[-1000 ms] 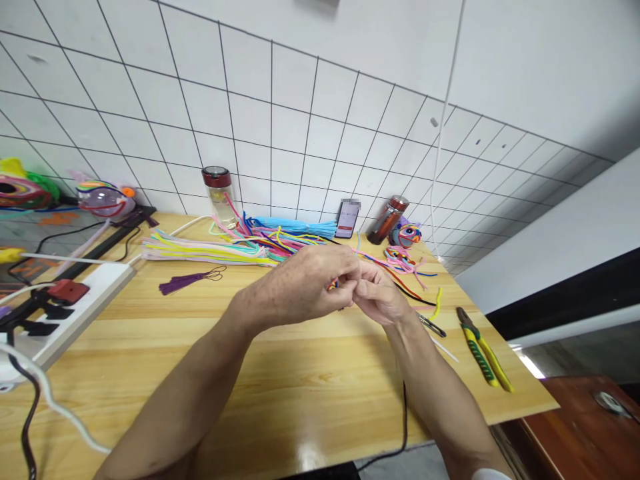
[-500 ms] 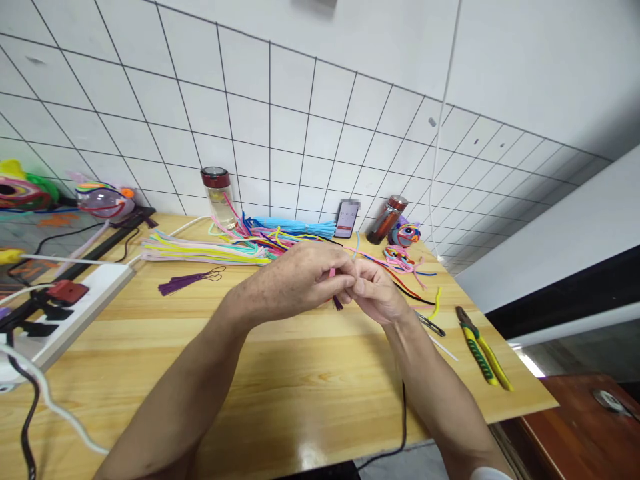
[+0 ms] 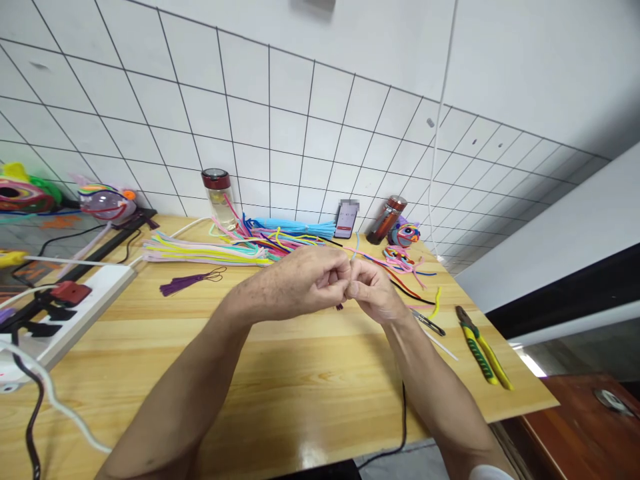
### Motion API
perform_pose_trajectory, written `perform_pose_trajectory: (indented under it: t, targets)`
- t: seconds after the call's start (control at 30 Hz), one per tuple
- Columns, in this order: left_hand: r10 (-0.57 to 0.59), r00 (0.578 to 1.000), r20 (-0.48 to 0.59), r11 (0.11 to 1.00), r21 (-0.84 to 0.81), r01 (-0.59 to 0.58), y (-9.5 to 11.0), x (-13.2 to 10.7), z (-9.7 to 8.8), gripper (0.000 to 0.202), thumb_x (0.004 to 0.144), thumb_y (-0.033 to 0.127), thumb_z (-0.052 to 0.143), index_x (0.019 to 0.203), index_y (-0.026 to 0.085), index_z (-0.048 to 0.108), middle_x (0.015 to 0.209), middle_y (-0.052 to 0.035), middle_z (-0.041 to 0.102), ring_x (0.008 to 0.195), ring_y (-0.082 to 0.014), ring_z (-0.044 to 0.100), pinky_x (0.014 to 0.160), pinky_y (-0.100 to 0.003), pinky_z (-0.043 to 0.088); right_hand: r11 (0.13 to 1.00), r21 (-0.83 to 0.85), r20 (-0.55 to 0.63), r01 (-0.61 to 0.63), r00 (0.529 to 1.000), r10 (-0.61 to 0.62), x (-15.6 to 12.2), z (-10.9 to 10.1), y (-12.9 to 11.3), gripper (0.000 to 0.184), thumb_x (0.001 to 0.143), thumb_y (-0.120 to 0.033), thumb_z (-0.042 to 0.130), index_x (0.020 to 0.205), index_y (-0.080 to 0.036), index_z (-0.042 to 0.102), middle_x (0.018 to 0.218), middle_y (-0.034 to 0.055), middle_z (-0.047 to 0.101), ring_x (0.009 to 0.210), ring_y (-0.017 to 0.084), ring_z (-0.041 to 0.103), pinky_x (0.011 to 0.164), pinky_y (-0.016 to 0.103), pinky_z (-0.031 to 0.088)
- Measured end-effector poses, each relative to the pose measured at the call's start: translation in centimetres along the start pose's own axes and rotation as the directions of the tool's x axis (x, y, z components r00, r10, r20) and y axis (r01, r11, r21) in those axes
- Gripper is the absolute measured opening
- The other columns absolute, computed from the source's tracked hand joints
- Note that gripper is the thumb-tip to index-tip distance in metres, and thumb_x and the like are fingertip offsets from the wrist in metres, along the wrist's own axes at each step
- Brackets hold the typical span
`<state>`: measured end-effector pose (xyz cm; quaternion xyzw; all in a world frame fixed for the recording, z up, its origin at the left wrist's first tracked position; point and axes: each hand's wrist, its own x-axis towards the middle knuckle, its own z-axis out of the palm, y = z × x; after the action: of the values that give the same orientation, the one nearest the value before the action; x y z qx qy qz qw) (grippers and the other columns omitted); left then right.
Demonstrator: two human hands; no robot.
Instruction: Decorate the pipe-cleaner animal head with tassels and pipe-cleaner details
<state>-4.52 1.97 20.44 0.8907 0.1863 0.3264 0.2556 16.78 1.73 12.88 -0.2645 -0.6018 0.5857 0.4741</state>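
Note:
My left hand and my right hand meet above the middle of the wooden table, fingers curled and pinched together on a small pipe-cleaner piece. Only a dark purple tip hangs below the fingers and a thin light-blue stem rises above them. The rest of the piece is hidden inside the fingers. A pile of coloured pipe cleaners lies behind my hands.
Green-yellow pliers and small cutters lie at the right. A purple tassel, a glass bottle, a phone, a red flask and small craft figures stand behind. A white power strip is at left.
My hands have closed tighter on the piece and turned it a little; the pink bit seen half a second ago is now hidden, and less of the purple tip shows.

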Motion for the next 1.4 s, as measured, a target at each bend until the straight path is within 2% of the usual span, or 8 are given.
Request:
perform_pose_trajectory:
  t: [0.43,0.57,0.7,0.87,1.0,1.1,1.23,1.4]
  targets:
    - [-0.156,0.985,0.070,0.987,-0.036,0.159,0.5,-0.4,-0.7,0.017,0.098,0.019,0.055,0.084,0.018,0.065,0.075,0.0017,0.069,0.071,-0.0117,0.061,0.068,-0.023,0.042,0.998,-0.049,-0.024,0.027,0.999,-0.028,-0.1,0.0,-0.3,0.048,0.076,-0.054,0.097,0.072,-0.022,0.062,0.068,-0.0020,0.066,0.061,0.014,0.058,0.057,0.026,0.046]
    - [-0.102,0.990,0.097,0.994,-0.019,0.104,0.2,-0.3,-0.4,0.018,0.096,0.019,0.057,0.079,0.019,0.060,0.070,0.0031,0.063,0.066,-0.0114,0.055,0.064,-0.024,0.038,0.993,-0.105,-0.011,0.053,0.998,-0.054,0.0,-0.1,-0.3,0.048,0.076,-0.056,0.097,0.072,-0.021,0.064,0.070,-0.0011,0.067,0.064,0.014,0.060,0.058,0.026,0.048]
    - [-0.050,0.998,0.045,0.998,-0.033,0.052,0.2,0.0,0.1,0.016,0.087,0.011,0.058,0.074,0.019,0.054,0.067,0.0051,0.058,0.064,-0.0101,0.050,0.064,-0.023,0.037,0.995,-0.081,0.001,0.055,0.998,-0.055,0.0,-0.3,0.0,0.049,0.075,-0.057,0.098,0.073,-0.022,0.064,0.069,-0.0021,0.065,0.058,0.013,0.057,0.053,0.024,0.047]
    - [-0.137,0.989,0.058,0.983,-0.116,0.143,0.2,0.1,0.2,0.011,0.087,0.013,0.056,0.078,0.019,0.057,0.066,0.0054,0.061,0.062,-0.0098,0.053,0.061,-0.022,0.037,0.995,-0.054,-0.003,0.085,0.996,-0.085,-0.1,-0.3,-0.1,0.050,0.074,-0.057,0.098,0.073,-0.022,0.063,0.068,-0.0024,0.065,0.059,0.012,0.057,0.053,0.024,0.047]
    - [-0.173,0.984,0.044,0.976,-0.126,0.177,0.3,-0.1,-0.3,0.012,0.091,0.018,0.056,0.081,0.018,0.062,0.066,0.0048,0.061,0.060,-0.0096,0.052,0.058,-0.022,0.036,0.992,-0.071,-0.049,0.104,0.993,-0.107,-0.1,-0.1,-0.5,0.046,0.075,-0.056,0.098,0.082,-0.022,0.067,0.070,-0.0032,0.065,0.061,0.012,0.059,0.057,0.025,0.048]
    - [-0.218,0.974,0.063,0.964,-0.144,0.225,0.6,-0.2,-0.5,0.011,0.091,0.018,0.057,0.084,0.018,0.065,0.067,0.0045,0.062,0.061,-0.0100,0.055,0.058,-0.021,0.038,0.981,-0.106,-0.080,0.162,0.982,-0.171,-0.1,0.1,-0.6,0.043,0.078,-0.054,0.097,0.082,-0.023,0.067,0.071,-0.0037,0.064,0.060,0.012,0.058,0.059,0.026,0.048]
    - [-0.193,0.978,0.086,0.960,-0.190,0.206,1.0,-0.3,-0.6,0.014,0.095,0.018,0.057,0.082,0.019,0.064,0.065,0.0046,0.063,0.062,-0.0106,0.060,0.061,-0.021,0.043,0.954,-0.174,-0.057,0.243,0.965,-0.256,-0.1,0.2,-0.9,0.039,0.082,-0.052,0.094,0.078,-0.023,0.069,0.073,-0.0019,0.066,0.064,0.013,0.061,0.063,0.027,0.051]
    - [-0.165,0.982,0.089,0.972,-0.156,0.177,1.2,-0.4,-0.7,0.020,0.098,0.019,0.056,0.078,0.019,0.061,0.067,0.0036,0.062,0.063,-0.0108,0.060,0.062,-0.022,0.043,0.925,-0.272,-0.012,0.264,0.961,-0.278,-0.4,0.1,-1.4,0.033,0.087,-0.050,0.091,0.080,-0.024,0.072,0.075,-0.0004,0.069,0.069,0.015,0.064,0.067,0.029,0.053]
